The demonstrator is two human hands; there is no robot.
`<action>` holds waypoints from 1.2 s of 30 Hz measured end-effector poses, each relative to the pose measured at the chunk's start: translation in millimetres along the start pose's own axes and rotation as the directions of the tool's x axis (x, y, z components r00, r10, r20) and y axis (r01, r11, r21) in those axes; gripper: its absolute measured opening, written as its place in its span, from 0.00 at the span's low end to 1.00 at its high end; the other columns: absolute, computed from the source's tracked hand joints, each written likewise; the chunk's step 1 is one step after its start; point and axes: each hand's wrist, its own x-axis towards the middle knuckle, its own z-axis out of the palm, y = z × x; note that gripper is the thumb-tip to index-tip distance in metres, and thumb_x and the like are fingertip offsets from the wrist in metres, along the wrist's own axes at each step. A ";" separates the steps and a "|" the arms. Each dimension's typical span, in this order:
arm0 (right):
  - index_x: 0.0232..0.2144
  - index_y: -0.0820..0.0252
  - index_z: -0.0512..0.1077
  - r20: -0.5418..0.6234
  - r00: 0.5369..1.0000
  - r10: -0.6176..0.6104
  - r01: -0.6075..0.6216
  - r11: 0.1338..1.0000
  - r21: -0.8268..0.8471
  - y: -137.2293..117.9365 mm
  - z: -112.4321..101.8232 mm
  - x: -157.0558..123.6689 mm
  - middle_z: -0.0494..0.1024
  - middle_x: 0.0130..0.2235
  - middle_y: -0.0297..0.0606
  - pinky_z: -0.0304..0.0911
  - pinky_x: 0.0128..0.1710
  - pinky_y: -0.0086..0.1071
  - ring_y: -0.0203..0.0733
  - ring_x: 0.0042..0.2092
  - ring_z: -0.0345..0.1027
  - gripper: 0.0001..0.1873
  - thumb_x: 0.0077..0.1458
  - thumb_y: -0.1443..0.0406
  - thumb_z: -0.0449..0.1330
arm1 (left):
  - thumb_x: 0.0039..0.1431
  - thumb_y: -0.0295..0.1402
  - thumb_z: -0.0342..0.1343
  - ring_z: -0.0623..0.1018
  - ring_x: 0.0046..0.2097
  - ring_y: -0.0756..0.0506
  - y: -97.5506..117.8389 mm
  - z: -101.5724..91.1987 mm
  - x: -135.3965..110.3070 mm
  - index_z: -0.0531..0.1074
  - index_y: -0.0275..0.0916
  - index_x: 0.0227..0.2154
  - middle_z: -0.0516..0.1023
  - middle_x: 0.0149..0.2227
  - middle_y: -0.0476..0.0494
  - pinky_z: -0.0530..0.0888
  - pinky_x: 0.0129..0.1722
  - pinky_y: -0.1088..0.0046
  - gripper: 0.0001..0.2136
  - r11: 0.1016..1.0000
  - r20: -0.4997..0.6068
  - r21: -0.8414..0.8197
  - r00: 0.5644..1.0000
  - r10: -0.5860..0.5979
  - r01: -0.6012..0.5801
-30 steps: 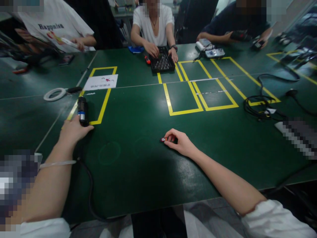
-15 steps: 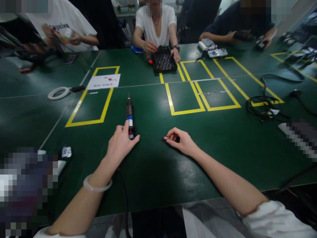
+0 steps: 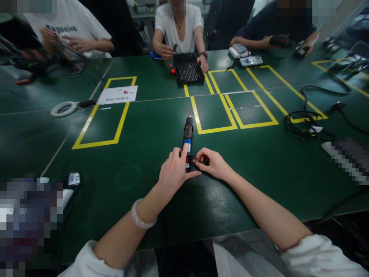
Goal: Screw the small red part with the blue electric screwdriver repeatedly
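An electric screwdriver (image 3: 188, 130), dark with a blue band and a thin bit at its far end, lies lengthwise before me. My left hand (image 3: 174, 167) grips its near part, the index finger along the top and the thumb stretched out beside it. On the other side, my right hand (image 3: 211, 163) is closed in a pinch on a small red and orange piece (image 3: 196, 161), too small to name. That piece is right against the side of the screwdriver's near end; whether they touch I cannot tell. My fingers partly hide both things.
Yellow tape outlines (image 3: 219, 130) mark the green table (image 3: 248, 161). Across it, a person handles a black tray (image 3: 188, 69) of small parts; two other people hold devices. A white-labelled sheet (image 3: 117, 95), a white cable coil (image 3: 63, 109) and black cables (image 3: 302, 125) lie around.
My left hand has slid the electric screwdriver to the right, up to my right hand. The right hand has stayed nearly in place with the small red and orange piece.
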 end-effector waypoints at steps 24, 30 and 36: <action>0.41 0.60 0.76 -0.042 0.992 -0.120 0.116 0.989 -0.090 -3.6 2.9 -5.4 0.78 0.36 0.40 0.65 0.38 0.32 0.40 0.38 0.71 0.10 0.62 0.69 0.54 | 0.60 0.47 0.50 0.70 0.44 0.40 -9.6 1.2 5.4 0.51 0.44 0.67 0.65 0.46 0.37 0.71 0.37 0.67 0.34 0.997 -0.077 0.069 0.997 -0.026 0.031; 0.41 0.59 0.76 0.017 0.993 -0.118 0.119 0.989 -0.082 -4.4 0.9 -5.1 0.78 0.36 0.39 0.65 0.38 0.31 0.39 0.38 0.71 0.11 0.62 0.69 0.54 | 0.62 0.48 0.47 0.71 0.45 0.38 -42.9 -5.1 1.7 0.50 0.44 0.68 0.65 0.49 0.34 0.72 0.38 0.65 0.33 0.987 -0.056 0.116 0.993 -0.105 0.111; 0.41 0.60 0.76 0.052 0.993 -0.107 0.111 0.991 -0.072 -4.5 1.2 -4.6 0.78 0.36 0.39 0.65 0.38 0.31 0.39 0.38 0.72 0.11 0.62 0.69 0.54 | 0.62 0.50 0.44 0.71 0.48 0.33 -107.2 -15.8 -1.2 0.47 0.48 0.68 0.63 0.52 0.31 0.74 0.38 0.60 0.33 0.958 -0.014 0.113 0.964 -0.265 0.265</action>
